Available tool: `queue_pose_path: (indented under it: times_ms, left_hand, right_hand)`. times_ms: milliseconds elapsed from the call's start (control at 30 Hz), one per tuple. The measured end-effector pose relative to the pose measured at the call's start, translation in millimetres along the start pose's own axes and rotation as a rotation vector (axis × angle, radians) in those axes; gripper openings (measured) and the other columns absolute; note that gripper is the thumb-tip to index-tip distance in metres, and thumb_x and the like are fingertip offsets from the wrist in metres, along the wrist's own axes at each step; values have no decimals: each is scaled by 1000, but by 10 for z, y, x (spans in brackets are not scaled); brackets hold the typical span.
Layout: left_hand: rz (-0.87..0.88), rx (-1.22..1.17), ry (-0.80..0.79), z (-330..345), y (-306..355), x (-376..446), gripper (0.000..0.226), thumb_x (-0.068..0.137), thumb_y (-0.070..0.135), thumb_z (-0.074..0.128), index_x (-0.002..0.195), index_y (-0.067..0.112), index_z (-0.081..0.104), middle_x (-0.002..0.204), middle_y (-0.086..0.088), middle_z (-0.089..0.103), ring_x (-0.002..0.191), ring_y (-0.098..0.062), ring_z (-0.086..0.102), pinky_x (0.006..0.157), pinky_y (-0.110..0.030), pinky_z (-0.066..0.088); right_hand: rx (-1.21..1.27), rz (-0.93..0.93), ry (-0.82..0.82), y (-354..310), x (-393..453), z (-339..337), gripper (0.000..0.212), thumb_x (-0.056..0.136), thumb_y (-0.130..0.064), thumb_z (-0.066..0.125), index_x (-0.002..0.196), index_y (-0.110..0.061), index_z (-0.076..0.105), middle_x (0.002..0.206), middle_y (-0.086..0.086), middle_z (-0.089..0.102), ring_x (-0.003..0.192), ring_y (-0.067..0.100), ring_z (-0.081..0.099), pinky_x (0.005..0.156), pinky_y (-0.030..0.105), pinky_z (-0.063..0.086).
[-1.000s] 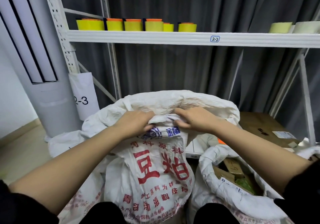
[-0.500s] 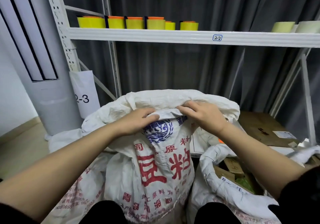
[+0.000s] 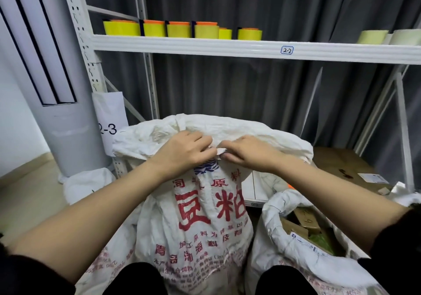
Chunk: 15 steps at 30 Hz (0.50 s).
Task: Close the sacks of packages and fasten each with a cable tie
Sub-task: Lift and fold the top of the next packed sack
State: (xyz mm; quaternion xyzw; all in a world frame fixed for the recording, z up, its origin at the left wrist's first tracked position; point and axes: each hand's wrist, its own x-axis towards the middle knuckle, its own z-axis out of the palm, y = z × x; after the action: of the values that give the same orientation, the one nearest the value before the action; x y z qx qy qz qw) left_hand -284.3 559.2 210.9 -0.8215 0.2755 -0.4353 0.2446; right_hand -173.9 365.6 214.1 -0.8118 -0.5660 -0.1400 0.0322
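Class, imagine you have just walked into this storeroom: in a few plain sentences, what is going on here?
A person is gathering the mouth of a white woven sack printed with red characters. The left hand and right hand both pinch the bunched fabric at its top, close together. No cable tie is visible yet. To the right, a second sack stands open with packages showing inside.
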Motion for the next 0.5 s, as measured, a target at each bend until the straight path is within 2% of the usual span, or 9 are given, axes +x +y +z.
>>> queue_pose_path:
  times_ms: [33, 67, 133, 167, 200, 300, 333, 433, 500]
  left_hand:
    - [-74, -53, -51, 11, 4, -11, 10, 85, 1, 56, 84, 10, 57, 73, -7, 53, 59, -23, 49, 47, -33, 38]
    - [-185, -142, -140, 16, 15, -14, 14, 80, 6, 63, 91, 11, 58, 79, -7, 57, 65, -25, 54, 50, -35, 42]
    - [-484, -406, -404, -55, 23, -11, 41, 79, 24, 65, 117, 20, 52, 101, 0, 63, 86, -22, 60, 66, -33, 45]
    - [-624, -527, -548, -93, 30, -20, 47, 82, 33, 62, 125, 26, 46, 102, 4, 62, 88, -18, 58, 68, -30, 43]
    - [-689, -588, -657, -134, 32, -24, 44, 84, 39, 59, 125, 29, 44, 96, 7, 61, 84, -14, 56, 66, -29, 41]
    - [-597, -483, -784, -144, 5, -100, 27, 89, 37, 50, 113, 24, 49, 86, 3, 61, 79, -19, 57, 60, -31, 38]
    - [-552, -401, -788, -118, -1, -133, 26, 90, 32, 50, 113, 20, 49, 88, -1, 63, 78, -22, 58, 57, -32, 37]
    - [-303, -100, -520, -16, 9, -253, 20, 78, 5, 59, 98, 8, 56, 69, -7, 58, 50, -27, 55, 41, -26, 21]
    - [-237, 7, -395, -31, 4, -285, 15, 75, -3, 47, 82, 6, 56, 60, -7, 49, 36, -23, 45, 37, -22, 15]
  right_hand:
    - [-41, 0, 38, -14, -9, 35, 25, 98, -40, 41, 111, -22, 52, 97, 2, 66, 84, 29, 62, 72, 40, 46]
    - [-123, -14, 81, -26, -22, 59, 19, 97, -32, 45, 112, -20, 52, 97, 3, 65, 78, 30, 62, 64, 40, 47]
    - [-294, -61, 161, -7, -70, 107, 26, 87, -17, 61, 112, -16, 55, 87, 5, 60, 58, 29, 57, 46, 33, 40]
    - [-337, -74, 214, 12, -99, 138, 34, 78, -10, 68, 110, -14, 56, 83, 5, 56, 50, 28, 51, 41, 29, 32]
    - [-358, -81, 273, 37, -128, 180, 40, 72, -5, 71, 108, -14, 55, 82, 6, 54, 44, 26, 47, 38, 26, 27]
    - [-409, -117, 412, 81, -194, 314, 44, 71, 5, 64, 106, -15, 47, 87, 5, 56, 41, 23, 41, 35, 25, 29]
    - [-427, -131, 432, 80, -209, 334, 43, 72, 6, 62, 106, -15, 46, 87, 4, 57, 42, 22, 41, 34, 25, 30]
    - [-402, -145, 420, 102, -223, 338, 48, 72, 6, 63, 110, -15, 45, 89, 5, 58, 42, 22, 43, 33, 26, 32]
    - [-344, -158, 364, 115, -242, 299, 44, 77, -4, 64, 115, -16, 45, 90, 5, 62, 42, 25, 48, 36, 25, 28]
